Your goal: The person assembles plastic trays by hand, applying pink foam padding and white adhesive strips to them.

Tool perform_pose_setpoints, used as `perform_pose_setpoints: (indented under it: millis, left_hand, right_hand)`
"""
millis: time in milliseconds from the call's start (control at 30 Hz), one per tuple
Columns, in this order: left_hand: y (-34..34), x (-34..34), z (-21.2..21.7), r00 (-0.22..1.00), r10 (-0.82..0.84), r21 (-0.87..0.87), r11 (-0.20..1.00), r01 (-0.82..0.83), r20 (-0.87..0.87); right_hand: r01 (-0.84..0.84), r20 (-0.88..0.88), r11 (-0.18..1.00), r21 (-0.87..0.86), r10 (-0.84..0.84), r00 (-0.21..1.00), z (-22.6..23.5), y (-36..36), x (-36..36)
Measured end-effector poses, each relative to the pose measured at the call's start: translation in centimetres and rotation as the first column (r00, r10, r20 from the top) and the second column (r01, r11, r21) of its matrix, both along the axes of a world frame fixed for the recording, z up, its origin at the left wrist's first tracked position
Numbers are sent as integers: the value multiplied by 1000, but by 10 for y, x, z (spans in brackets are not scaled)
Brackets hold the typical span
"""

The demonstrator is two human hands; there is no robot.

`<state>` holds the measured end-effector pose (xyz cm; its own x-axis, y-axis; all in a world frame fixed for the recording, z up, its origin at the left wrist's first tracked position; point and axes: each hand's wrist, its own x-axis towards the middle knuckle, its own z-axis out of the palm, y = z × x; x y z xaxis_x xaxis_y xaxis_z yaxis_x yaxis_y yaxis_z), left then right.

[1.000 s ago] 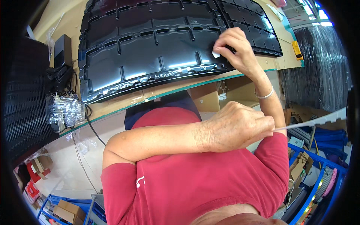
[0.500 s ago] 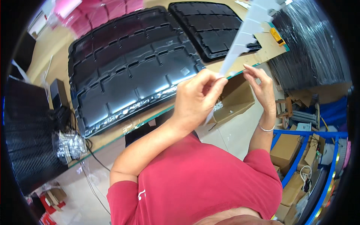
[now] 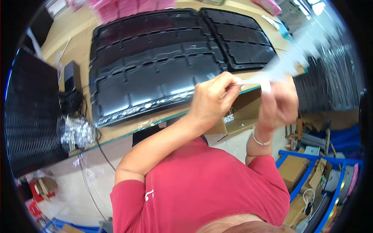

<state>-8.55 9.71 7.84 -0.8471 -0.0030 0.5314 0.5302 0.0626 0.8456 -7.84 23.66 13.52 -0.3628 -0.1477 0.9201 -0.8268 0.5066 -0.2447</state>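
Observation:
In front of my chest, my left hand (image 3: 213,98) pinches one end of a long, whitish translucent strip (image 3: 301,54) with a notched edge. From there the strip slants up and away to the right, its far part smeared by motion. My right hand (image 3: 279,104) is beside the strip's lower part, also blurred; a small white piece (image 3: 265,86) shows at its fingers. Whether those fingers grip it, I cannot make out. Beyond my left hand, a large glossy black plastic tray (image 3: 155,79) with molded compartments lies on the table.
Another black tray (image 3: 248,37) lies at the back right. Pink wrapping (image 3: 128,11) is at the far edge. Under the table edge stands an open cardboard box (image 3: 243,112). A stack of black trays (image 3: 35,116) rises at left; a blue rack (image 3: 311,165) holds boxes at right.
My right hand has moved up and left to the strip. The strip has swung lower to the right. The view has shifted slightly; my left hand keeps its pinch.

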Motion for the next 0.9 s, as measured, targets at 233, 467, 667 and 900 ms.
perform_pose_setpoints:
  millis: [233,467,667,900]
  left_hand:
    - [-20,22,-2,969,-160,90,980,179,-189]
    - [-39,49,8,887,-296,15,947,322,-355]
    - [-54,50,12,914,-229,56,963,262,-336]
    - [-59,45,9,927,-184,98,969,227,-326]
  right_hand:
    - [-58,217,431,-900,561,799,43,-2,-30]
    - [-774,878,624,108,305,369,3,-133,-101]
    - [-894,843,236,381,308,440,-10,-220,-111]
    - [-893,871,213,397,221,439,-22,-236,-115]
